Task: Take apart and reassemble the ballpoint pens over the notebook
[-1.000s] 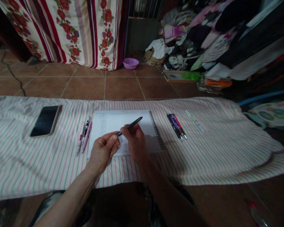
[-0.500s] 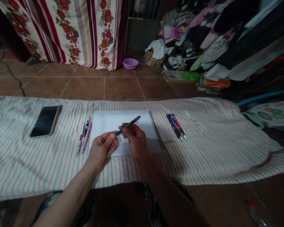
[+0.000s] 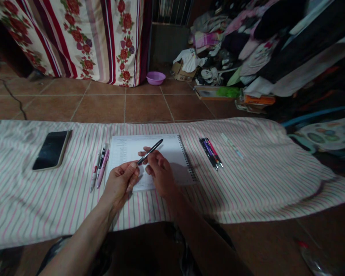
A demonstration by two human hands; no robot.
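A dark pen (image 3: 153, 147) is held slanted above the notebook, its pointed end up to the right. My left hand (image 3: 122, 178) pinches the pen's lower end between thumb and fingers. My right hand (image 3: 160, 170) is at the pen's middle with its fingers apart; some fingers stretch out behind the pen, and whether the thumb touches it is hard to tell. Under both hands lies an open spiral notebook (image 3: 172, 153) with white pages and faint print at the left.
Several pens (image 3: 103, 168) lie left of the notebook, beside a phone (image 3: 51, 150). More pens (image 3: 211, 153) and a pale pen (image 3: 232, 145) lie to the right. A striped cloth (image 3: 247, 184) covers the surface. Beyond are a purple basin (image 3: 155, 78) and piled clothes (image 3: 207, 40).
My right hand's fingers have loosened and spread from their grip on the pen. The pen has shifted slightly left in view, its lower end still in my left hand.
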